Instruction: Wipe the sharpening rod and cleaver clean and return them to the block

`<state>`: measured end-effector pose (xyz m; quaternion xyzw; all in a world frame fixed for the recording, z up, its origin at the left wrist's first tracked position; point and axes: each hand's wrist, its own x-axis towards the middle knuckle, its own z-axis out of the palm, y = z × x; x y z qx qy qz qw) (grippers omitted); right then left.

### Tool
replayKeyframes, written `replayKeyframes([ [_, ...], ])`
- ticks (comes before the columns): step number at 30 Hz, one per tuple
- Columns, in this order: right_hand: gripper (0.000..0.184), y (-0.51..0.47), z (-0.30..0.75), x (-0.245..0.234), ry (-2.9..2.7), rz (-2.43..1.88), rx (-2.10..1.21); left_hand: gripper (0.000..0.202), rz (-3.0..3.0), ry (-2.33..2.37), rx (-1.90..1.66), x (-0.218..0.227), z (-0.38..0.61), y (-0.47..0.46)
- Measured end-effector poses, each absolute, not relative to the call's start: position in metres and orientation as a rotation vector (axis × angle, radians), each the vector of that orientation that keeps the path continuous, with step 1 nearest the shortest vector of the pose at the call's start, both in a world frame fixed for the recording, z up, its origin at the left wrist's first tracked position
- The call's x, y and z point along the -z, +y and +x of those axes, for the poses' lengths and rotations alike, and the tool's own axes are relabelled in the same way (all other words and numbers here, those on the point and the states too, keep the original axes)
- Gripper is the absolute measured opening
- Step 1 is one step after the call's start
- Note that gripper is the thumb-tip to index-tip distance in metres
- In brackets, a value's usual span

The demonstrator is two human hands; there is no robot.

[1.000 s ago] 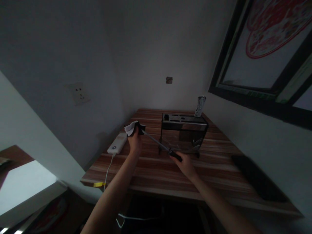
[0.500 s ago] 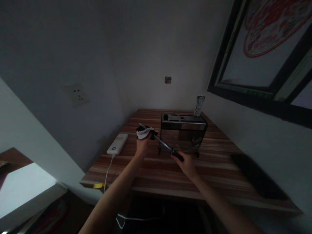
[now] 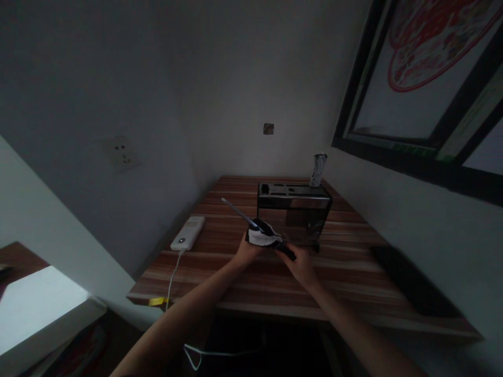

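My right hand (image 3: 302,266) is closed round the black handle of a sharpening steel (image 3: 234,208), whose thin metal rod slants up to the left above the table. My left hand (image 3: 247,252) grips a black and white cloth (image 3: 262,239) wrapped about the rod near the handle. The bare tip of the rod sticks out past the cloth. Just behind both hands stands a knife block (image 3: 294,202) with a slotted top and a see-through front. Its slots show no knife handles.
A silvery, crumpled-looking upright piece (image 3: 318,170) rises at the block's right end. On the left of the striped wooden table (image 3: 236,293) lies a white power bank (image 3: 188,233) with a cable running over the edge. A dark flat slab (image 3: 412,283) lies at the right.
My left hand has slid the cloth along the rod, right and towards the handle, baring more of the tip. My right hand has stayed about where it was.
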<state>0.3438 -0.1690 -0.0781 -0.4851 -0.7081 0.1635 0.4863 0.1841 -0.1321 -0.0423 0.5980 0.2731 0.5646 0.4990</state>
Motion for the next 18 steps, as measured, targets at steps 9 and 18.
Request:
replayKeyframes([
  [9,0.022,-0.1664,0.344,0.0807,-1.709,-1.194,-0.39,0.028,1.428,0.629,-1.297,0.0358,0.1881,-0.1371],
  [18,0.023,-0.1662,0.3439,0.0795,-1.712,-1.188,-0.412,0.028,1.422,0.656,-1.355,0.0399,0.186,-0.1375],
])
